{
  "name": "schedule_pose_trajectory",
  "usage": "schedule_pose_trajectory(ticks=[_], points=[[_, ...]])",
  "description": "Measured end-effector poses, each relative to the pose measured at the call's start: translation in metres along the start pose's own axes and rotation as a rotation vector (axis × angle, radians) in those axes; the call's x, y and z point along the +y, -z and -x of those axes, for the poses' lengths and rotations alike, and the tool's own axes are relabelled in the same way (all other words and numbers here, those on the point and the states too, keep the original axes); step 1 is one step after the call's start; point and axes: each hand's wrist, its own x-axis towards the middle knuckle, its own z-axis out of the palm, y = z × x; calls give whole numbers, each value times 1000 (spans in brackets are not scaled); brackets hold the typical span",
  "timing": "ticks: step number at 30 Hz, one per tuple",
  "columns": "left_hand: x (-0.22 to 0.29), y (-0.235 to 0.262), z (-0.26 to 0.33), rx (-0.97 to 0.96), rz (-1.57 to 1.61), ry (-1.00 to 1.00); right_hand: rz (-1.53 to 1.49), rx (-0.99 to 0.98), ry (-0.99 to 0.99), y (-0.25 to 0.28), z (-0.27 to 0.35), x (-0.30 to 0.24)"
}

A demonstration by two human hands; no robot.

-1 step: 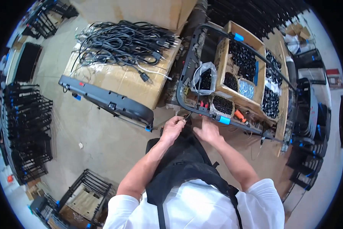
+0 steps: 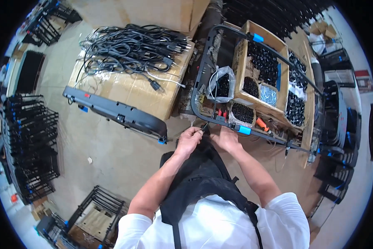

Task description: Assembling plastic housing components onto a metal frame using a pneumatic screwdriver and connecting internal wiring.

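While the person is standing at the near edge of the dark tubular frame (image 2: 201,76), both hands are working by its near-left corner. The left hand (image 2: 189,139) is pinching a thin dark strand (image 2: 205,125) between thumb and fingers, just outside the near rail; whether it is a cord or a tool tip, cannot tell. The right hand (image 2: 224,137) is sitting just right of it, partly under the rail; its fingertips are hiding, so cannot tell if they are gripping anything. Red connectors (image 2: 222,113) are sitting just beyond the rail, a blue clip (image 2: 244,130) is wrapping it to the right. Farther in, a clear bag (image 2: 226,99) is holding black parts; an orange-handled tool (image 2: 262,124) is lying to the right.

For good handling, the left fingers should be pinching close to the strand's end, the right hand should be steadying from below, and the strand should be running slack past the rail; pulling hard would be risking a kink or snag at the corner.
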Motion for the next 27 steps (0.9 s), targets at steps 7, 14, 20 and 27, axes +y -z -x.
schedule_pose_trajectory(ticks=[7,14,20,27], points=[[15,-5,-9,-130,-130,42,39,-190,-428,-117,-81,44],[17,-9,-9,-177,54,150,-821,-425,-717,-51,16,17],[12,-20,-3,-202,153,124,-633,-236,-386,64,96,-40],[8,-27,-1,-143,79,113,-597,-355,-386,96,87,-57]])
